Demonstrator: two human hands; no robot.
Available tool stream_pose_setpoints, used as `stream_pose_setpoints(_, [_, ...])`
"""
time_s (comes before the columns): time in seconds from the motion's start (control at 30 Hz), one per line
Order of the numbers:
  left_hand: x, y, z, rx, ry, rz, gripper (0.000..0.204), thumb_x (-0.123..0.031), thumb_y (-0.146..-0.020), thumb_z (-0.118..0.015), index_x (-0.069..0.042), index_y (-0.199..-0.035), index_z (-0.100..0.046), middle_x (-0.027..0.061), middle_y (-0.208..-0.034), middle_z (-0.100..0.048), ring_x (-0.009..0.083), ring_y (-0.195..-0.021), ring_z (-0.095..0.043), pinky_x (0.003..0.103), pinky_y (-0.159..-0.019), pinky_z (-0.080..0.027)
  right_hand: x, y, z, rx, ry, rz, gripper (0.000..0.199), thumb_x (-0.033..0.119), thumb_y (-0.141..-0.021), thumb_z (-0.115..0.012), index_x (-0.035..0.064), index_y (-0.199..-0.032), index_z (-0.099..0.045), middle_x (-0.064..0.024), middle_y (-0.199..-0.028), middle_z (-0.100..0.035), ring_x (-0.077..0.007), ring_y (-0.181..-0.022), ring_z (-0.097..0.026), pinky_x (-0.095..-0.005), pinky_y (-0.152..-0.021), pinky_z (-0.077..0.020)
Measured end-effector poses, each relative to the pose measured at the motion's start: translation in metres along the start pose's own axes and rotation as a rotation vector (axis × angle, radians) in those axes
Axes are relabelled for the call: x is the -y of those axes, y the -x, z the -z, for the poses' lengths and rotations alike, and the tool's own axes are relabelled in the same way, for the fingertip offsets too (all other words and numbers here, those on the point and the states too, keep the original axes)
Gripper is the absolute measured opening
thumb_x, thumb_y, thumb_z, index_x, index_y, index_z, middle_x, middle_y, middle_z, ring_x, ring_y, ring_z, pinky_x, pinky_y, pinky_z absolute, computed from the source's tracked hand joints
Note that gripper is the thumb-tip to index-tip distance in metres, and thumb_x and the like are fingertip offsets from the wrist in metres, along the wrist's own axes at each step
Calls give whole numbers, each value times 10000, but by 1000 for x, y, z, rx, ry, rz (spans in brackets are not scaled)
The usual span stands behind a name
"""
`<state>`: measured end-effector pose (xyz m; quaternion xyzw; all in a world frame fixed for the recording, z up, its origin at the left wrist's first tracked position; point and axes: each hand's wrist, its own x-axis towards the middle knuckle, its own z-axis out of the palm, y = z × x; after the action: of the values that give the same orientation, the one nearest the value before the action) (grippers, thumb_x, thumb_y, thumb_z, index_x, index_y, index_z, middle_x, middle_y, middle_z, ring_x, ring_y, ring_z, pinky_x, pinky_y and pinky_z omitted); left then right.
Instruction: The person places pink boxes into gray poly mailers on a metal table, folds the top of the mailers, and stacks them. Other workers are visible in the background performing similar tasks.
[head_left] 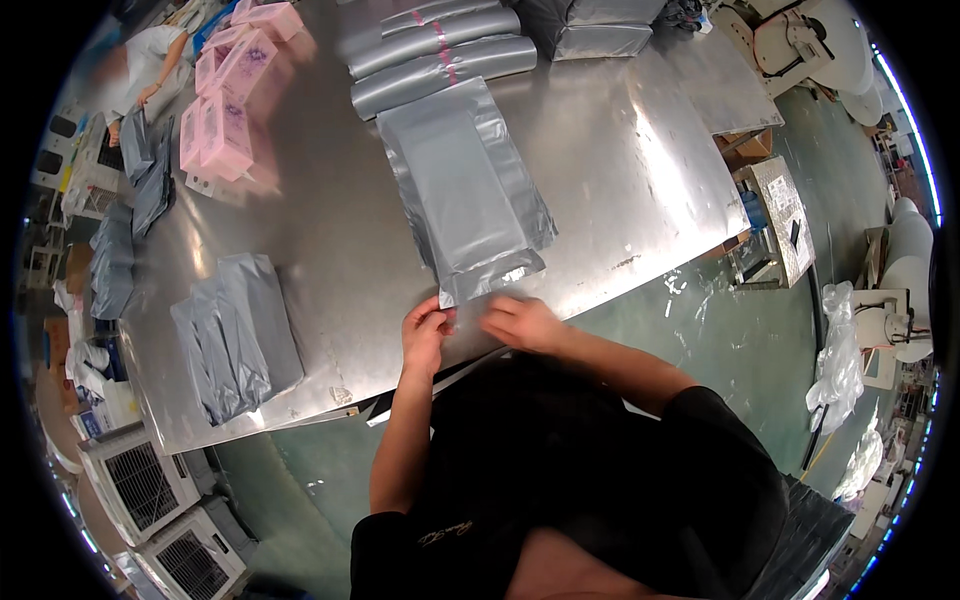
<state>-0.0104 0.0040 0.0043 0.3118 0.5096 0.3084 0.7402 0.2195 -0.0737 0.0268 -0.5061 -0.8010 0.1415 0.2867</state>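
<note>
A grey plastic mailing bag [450, 180] lies flat on the metal table in front of me, with a boxy shape showing through its film. Its near end is a loose, shiny flap. My left hand [425, 335] is at the near left corner of that flap, thumb and fingers pinched together on its edge. Just right of it, my right hand [525, 323] hovers by the table's front edge, close to the flap. Motion smears its fingers, so I cannot make out whether they hold anything.
Several rolled grey bags [445, 75] lie beyond the mailing bag, with a grey stack [600, 40] at their right. Pink boxes [235, 90] stand far left; filled grey bags [240, 335] lie near left. A person [150, 70] handles grey bags across the table.
</note>
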Motion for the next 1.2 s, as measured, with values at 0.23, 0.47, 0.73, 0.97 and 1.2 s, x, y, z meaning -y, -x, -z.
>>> stream_pose_setpoints(0.23, [-68,20,-1,-109,-1350,-1142,478,-2,-864,-625,-155,-1315,-668,87,-1384,-597,296,-1233,-582,460,-1005,-504,-67,176,178,1556,183,-516,366,258,-911,-702,119,-1249,-692,-105,-1184,-717,-246,-1023,-707,-416,-820,-572])
stream_pose_setpoints(0.47, [-111,8,-29,405,-1801,-1512,346,-108,-836,-671,-103,-1181,-704,63,-1408,-601,260,-1379,-509,525,-1192,-370,-64,-34,176,30,583,514,450,165,-831,-650,149,-1280,-656,-36,-1315,-650,-230,-1189,-610,-411,-1047,-480])
stream_pose_setpoints(0.73, [-87,-13,-4,422,-1581,-1344,130,-65,-837,-705,-48,-965,-695,68,-1100,-714,283,-1233,-633,485,-1133,-451,-120,-41,128,273,270,586,313,197,-850,-705,81,-1140,-694,-78,-1254,-683,-303,-1270,-592,-438,-1101,-467])
stream_pose_setpoints(0.97, [-54,-44,-3,43,-108,-334,83,-147,-1026,-653,-66,-1015,-667,-3,-933,-693,113,-850,-641,311,-804,-539,-126,-24,78,-136,-1330,-818,193,226,-1021,-677,41,-978,-645,-45,-901,-646,-177,-788,-696,-350,-769,-635])
stream_pose_setpoints(1.2, [-43,-65,-13,179,136,-97,101,-149,-1031,-642,-101,-1117,-619,-8,-1021,-644,108,-816,-598,336,-776,-563,-120,-50,53,-66,-1177,-931,318,231,-991,-710,28,-1176,-551,-53,-931,-593,-148,-672,-650,-341,-586,-640])
